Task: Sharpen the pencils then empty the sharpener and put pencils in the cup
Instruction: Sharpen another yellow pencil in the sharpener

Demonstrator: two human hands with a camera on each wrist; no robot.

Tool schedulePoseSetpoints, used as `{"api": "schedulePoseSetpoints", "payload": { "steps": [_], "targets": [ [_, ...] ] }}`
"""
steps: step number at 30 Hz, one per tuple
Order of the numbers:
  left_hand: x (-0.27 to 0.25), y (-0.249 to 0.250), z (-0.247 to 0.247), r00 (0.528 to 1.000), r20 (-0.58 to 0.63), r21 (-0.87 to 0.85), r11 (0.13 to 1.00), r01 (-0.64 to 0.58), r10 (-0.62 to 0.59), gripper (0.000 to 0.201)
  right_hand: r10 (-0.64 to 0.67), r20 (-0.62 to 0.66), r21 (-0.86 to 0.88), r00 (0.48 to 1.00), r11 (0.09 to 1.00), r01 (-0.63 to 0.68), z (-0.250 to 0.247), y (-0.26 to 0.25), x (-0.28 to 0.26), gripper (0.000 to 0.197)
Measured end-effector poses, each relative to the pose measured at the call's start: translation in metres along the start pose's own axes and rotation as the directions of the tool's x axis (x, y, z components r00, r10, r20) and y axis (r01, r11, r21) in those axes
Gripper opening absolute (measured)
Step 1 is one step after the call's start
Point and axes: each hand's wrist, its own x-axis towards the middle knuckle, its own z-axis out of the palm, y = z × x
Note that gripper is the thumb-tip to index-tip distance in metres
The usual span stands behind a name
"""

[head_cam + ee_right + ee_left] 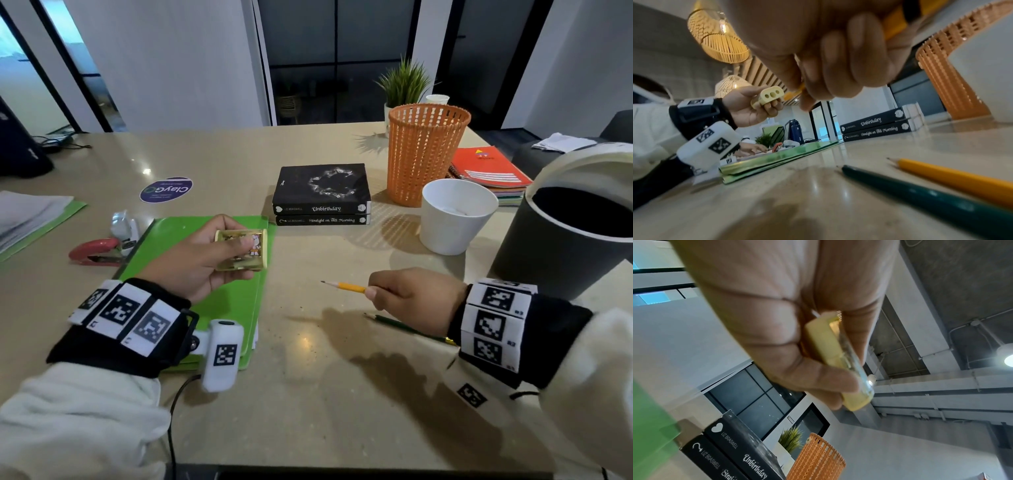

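My left hand [205,253] grips a flat yellow sharpener [251,249] with a clear cartoon-printed lid, held above the green folder [219,308]. The right wrist view shows the sharpener [770,95] end-on with three holes. My right hand [411,294] holds a yellow pencil [346,286], its sharp tip pointing left toward the sharpener with a gap between them. Under that hand a green pencil [920,196] and a second yellow pencil [953,177] lie on the table. The white cup [455,219] stands behind the right hand.
Two black books [322,195] are stacked mid-table. An orange mesh basket [424,154], a grey bin [568,240] with a white lid and notebooks [489,171] stand at the right. A red stapler [97,253] lies left of the folder.
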Motion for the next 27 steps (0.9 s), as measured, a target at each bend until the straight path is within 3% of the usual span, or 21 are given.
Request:
{"api": "schedulePoseSetpoints", "payload": {
  "steps": [2,8,14,20,27],
  "targets": [
    [-0.001,0.001,0.003,1.000,-0.025,-0.010,1.000,0.004,-0.004,0.016,-0.005,-0.023,-0.063,1.000,0.998,0.004,0.003,0.002,0.000,0.020],
    [-0.004,0.006,0.011,1.000,-0.005,-0.006,1.000,-0.005,0.005,0.018,-0.028,0.002,-0.289,1.000,0.957,0.027,0.006,0.008,0.007,0.026],
    [-0.006,0.004,0.010,0.996,0.076,0.007,0.999,0.046,-0.047,0.054,0.047,0.181,-0.472,0.982,0.881,0.045,0.017,0.005,0.013,0.028],
    [-0.008,0.001,0.020,0.990,0.118,0.047,0.997,0.068,-0.073,0.079,0.126,0.272,-0.542,0.954,0.839,0.044,0.029,0.003,0.019,0.024],
    [-0.008,-0.006,0.026,0.986,0.137,0.025,0.995,0.093,-0.095,0.077,0.128,0.280,-0.521,0.951,0.853,0.039,0.033,0.005,0.017,0.024]
  ]
}}
